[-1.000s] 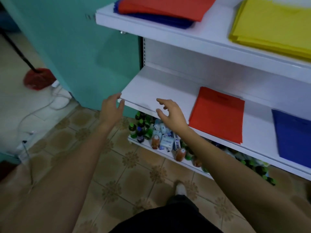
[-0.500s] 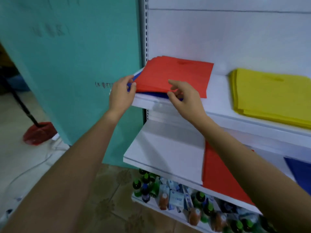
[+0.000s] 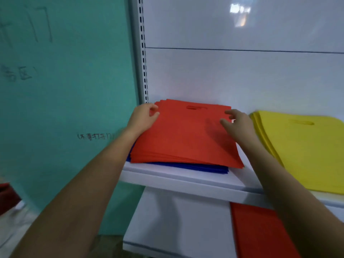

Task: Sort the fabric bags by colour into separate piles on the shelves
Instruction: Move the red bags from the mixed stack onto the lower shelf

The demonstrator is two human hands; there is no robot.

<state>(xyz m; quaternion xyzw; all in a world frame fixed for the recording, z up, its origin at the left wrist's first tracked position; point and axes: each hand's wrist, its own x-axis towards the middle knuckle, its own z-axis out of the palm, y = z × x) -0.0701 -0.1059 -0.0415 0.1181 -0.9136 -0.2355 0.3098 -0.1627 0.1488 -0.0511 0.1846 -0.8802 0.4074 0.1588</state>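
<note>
**Both hands at the red pile on the upper shelf**

A teal wall (image 3: 65, 90) with faint handwriting fills the left half of the frame. A white shelf unit takes up the right half, its back panel (image 3: 242, 75) running up to the top edge. A slotted upright (image 3: 142, 53) stands where the unit meets the wall.

The upper shelf (image 3: 186, 180) crosses the middle of the frame and the lower shelf (image 3: 176, 224) sits below it at bottom centre.

The yellow bags (image 3: 301, 149) lie in a pile at the right edge, on the upper shelf. The red bags (image 3: 186, 135) are stacked at centre on the same shelf. They lie on top of the blue bags (image 3: 204, 167), which show only as a thin band along the front and left. A single red bag (image 3: 260, 231) lies flat on the lower shelf at lower right.

The left hand (image 3: 143, 118) is at the far left corner of the red pile, thumb and forefinger curled round the edge and pinching it. The right hand (image 3: 238, 123) is over the far right corner with its fingers loosely spread and blurred. Whether it touches the fabric cannot be told.
</note>
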